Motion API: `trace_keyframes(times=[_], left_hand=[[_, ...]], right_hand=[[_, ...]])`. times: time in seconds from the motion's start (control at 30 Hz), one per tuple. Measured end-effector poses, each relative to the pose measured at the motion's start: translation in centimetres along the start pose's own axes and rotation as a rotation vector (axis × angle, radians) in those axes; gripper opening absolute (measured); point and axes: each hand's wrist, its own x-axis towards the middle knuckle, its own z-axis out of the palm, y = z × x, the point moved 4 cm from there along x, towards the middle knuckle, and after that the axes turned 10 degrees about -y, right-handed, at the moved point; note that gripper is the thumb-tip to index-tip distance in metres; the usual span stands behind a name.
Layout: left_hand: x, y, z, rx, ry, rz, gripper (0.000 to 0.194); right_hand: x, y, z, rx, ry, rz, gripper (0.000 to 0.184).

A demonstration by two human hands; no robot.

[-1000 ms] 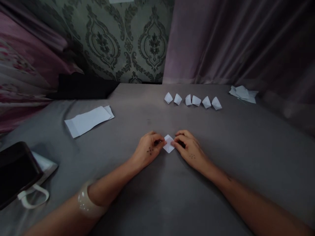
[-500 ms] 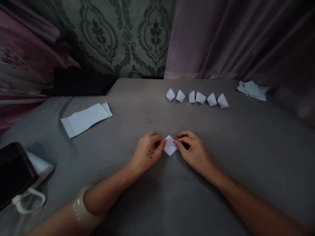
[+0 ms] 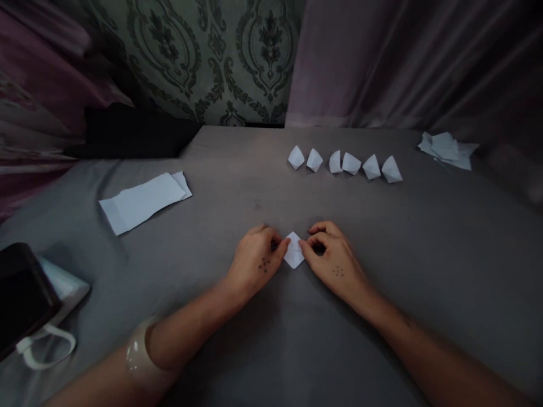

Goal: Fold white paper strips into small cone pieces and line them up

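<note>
A small folded paper (image 3: 294,258), white and diamond-shaped with creases, is held between my two hands above the grey cloth (image 3: 271,345). My left hand (image 3: 259,254) pinches its left corner with thumb and forefinger. On the right corner my right hand (image 3: 333,257) has the same kind of pinch, its other fingers curled behind. Both thumbs lie over the paper's front and cover part of it. Beyond the hands stands a row of several folded paper pieces (image 3: 371,168), white and pointed.
Flat white paper strips (image 3: 146,199) lie to the left. Paper scraps (image 3: 447,150) are piled at the back right. A dark phone-like device (image 3: 25,294) with a white cable (image 3: 46,347) sits at the left edge. Black fabric (image 3: 136,135) lies at the back left, before the patterned wall (image 3: 216,62).
Both hands keep their pinch on the folded paper, and the thumbs have shifted slightly inward over it. The camera view has tilted down a little, so the background sits higher.
</note>
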Motion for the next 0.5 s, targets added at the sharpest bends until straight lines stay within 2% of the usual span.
trace_keyframes(times=[0.2,0.5], left_hand=[[-0.10,-0.28,0.23,0.067,0.005,-0.004,0.027],[-0.58,0.20,0.16,0.232,-0.047,0.017,0.033]], right_hand=[[0.02,0.09,-0.02,-0.014,-0.013,0.002,0.019],[0.04,0.34,0.08,-0.049,-0.029,-0.044,0.021]])
